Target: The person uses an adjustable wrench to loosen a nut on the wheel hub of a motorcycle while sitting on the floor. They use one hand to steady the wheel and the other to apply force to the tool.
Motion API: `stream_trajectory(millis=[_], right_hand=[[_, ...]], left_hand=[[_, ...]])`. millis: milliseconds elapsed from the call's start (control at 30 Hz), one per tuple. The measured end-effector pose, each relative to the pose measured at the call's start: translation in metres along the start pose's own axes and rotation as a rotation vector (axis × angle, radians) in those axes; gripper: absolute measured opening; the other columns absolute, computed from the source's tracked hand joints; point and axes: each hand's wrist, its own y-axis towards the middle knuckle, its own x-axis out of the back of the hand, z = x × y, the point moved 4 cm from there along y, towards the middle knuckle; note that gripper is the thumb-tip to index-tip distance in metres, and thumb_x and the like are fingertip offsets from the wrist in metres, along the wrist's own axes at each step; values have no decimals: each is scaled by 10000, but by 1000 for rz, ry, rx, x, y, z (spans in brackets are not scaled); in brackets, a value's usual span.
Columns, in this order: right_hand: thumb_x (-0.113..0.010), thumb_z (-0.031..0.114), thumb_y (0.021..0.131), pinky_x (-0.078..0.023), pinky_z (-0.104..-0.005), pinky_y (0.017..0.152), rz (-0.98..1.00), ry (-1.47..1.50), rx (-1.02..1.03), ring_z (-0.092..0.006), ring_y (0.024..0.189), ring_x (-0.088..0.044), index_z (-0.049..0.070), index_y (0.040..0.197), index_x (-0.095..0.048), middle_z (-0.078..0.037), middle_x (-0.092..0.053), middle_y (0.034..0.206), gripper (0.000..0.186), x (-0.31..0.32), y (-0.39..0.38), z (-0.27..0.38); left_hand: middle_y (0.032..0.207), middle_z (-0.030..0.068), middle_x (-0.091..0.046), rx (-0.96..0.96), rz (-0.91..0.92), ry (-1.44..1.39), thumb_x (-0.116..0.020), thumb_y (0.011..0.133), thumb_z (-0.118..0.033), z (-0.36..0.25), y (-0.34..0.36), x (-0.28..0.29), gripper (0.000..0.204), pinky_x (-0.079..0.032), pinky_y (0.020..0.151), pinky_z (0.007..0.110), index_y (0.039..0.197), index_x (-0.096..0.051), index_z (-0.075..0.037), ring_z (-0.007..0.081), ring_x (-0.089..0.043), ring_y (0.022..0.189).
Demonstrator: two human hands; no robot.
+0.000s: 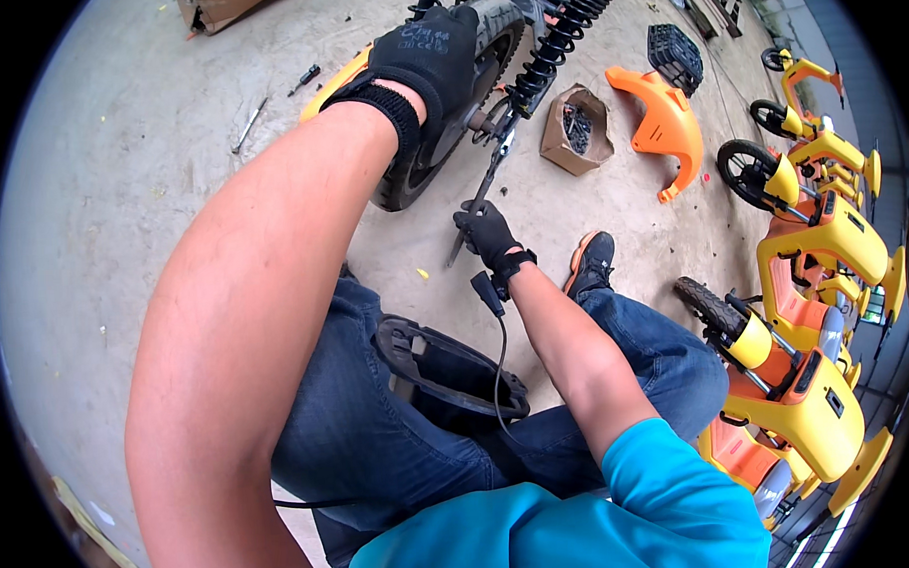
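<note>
A black-gloved hand, my left hand (427,60), lies over the black tyre (403,191) of a wheel, its fingers curled on the far side and partly hidden. In its black glove, my right hand (487,233) is closed around a long metal wrench (493,172). The wrench slants up to the axle end of the wheel, below a black coil-spring shock absorber (566,40). A second spring shows past my left hand. Part of a yellow-orange panel (313,104) shows behind my left wrist.
A cardboard box (577,158) of small hardware stands right of the wheel, beside an orange fender (664,121) and a black crate-like part (675,58). Loose tools, including a slim metal one (250,126), lie left. Yellow scooters (823,241) line the right. A black tray-like part (402,351) sits between my legs.
</note>
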Motion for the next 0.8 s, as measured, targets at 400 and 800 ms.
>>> stream_trajectory(millis=[400,800], right_hand=[[-673,144,823,-500,-277,505,18,26,132,-134,557,-562,41,935,-561,-38,-550,746,189,18,7,54],[-632,248,935,-464,-191,579,495,46,94,-64,648,-548,-2,1094,-579,-101,-659,984,300,29,-74,103]], left_hand=[[1204,219,-560,-8,-25,-28,-594,799,-120,-3,-1,1,402,-509,860,477,1175,-482,-33,404,-614,1027],[1188,217,-562,-1,24,-27,-603,818,-185,-5,1,2,379,-507,843,488,1148,-474,-50,419,-611,1016]])
